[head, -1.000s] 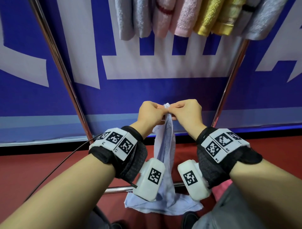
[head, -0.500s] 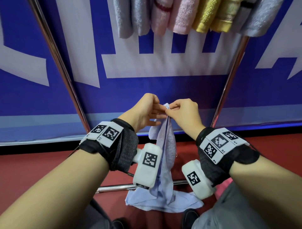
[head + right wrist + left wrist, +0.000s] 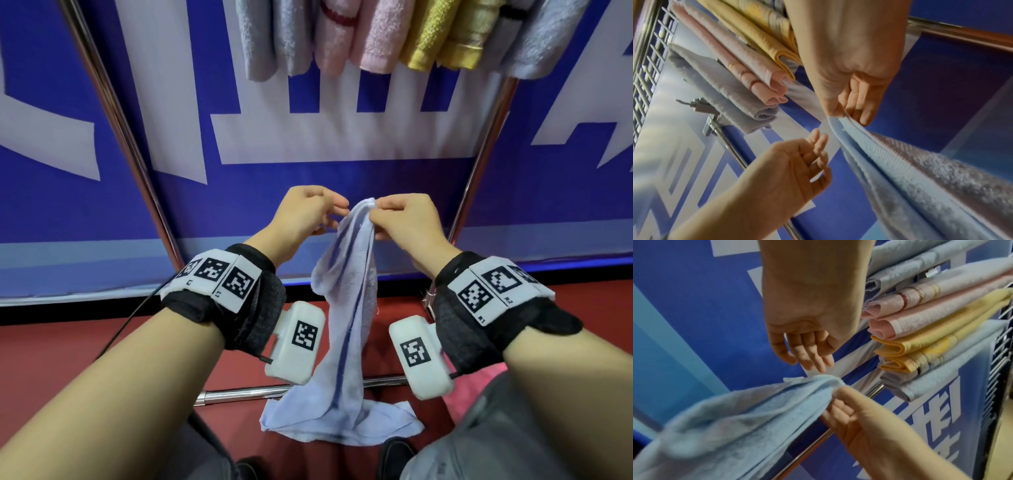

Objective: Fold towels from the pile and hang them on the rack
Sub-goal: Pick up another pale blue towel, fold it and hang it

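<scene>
Towel [image 3: 346,308] pinched by right hand [image 3: 855,91]; wrist views: left hand [image 3: 809,340] loose, apart.

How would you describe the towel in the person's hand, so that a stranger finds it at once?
Start at the metal rack before the blue and white banner, where folded towels hang in a row along the top. Below them, the right hand pinches the light blue towel. It alone hangs loose and unfolded, reaching the floor.

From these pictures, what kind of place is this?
Probably an indoor hall or exhibition stand, not a home: a big printed blue banner, a red floor, and a metal rack hung with folded towels.
</scene>
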Demonstrator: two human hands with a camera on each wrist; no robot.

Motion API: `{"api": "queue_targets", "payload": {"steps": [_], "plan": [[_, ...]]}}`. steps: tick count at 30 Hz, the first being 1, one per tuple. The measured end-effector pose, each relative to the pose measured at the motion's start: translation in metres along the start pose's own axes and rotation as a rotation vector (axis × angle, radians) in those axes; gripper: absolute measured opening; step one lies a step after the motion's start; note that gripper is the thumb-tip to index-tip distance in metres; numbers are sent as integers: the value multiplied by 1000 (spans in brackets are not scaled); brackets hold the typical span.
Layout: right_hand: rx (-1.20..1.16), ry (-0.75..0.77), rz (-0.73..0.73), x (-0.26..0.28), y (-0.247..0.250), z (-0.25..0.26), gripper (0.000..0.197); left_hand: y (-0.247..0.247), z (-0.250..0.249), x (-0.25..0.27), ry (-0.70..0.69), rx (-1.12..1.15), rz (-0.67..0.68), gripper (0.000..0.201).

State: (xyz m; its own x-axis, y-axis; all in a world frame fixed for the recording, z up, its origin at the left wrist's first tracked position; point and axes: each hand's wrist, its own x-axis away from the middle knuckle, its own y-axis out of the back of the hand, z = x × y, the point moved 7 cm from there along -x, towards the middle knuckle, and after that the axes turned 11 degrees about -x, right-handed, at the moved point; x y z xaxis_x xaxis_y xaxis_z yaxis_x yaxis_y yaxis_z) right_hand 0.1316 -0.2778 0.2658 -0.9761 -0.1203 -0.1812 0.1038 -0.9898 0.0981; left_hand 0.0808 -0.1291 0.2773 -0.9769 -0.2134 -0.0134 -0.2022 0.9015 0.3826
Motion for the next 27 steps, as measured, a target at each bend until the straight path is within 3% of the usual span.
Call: {"api": "queue_targets", "payload": {"steps": [4,9,12,15,18,24,27], "plan": [[-76,-13,-34,-4,14,2,14,-23,5,4,-53,-169,134,25],[-144,-22,-50,-2,22,5,18,-45,11,8,-119,-345,309,43],[-198,-12,-27,-1,21,9,22,-58,24,10,-92,-497,401,36],[-225,-6,-18,-2,22,12,24,-54,25,5,-132,-556,251,14],[-239,-6,-23,-2,25,13,25,-41,19,0,-156,-483,77,12],[-247,8,-13,0,27,17,25,-64,26,8,-134,-514,402,45],[-266,14,-10,0,28,19,25,-69,30,12,-154,-613,449,49]]}}
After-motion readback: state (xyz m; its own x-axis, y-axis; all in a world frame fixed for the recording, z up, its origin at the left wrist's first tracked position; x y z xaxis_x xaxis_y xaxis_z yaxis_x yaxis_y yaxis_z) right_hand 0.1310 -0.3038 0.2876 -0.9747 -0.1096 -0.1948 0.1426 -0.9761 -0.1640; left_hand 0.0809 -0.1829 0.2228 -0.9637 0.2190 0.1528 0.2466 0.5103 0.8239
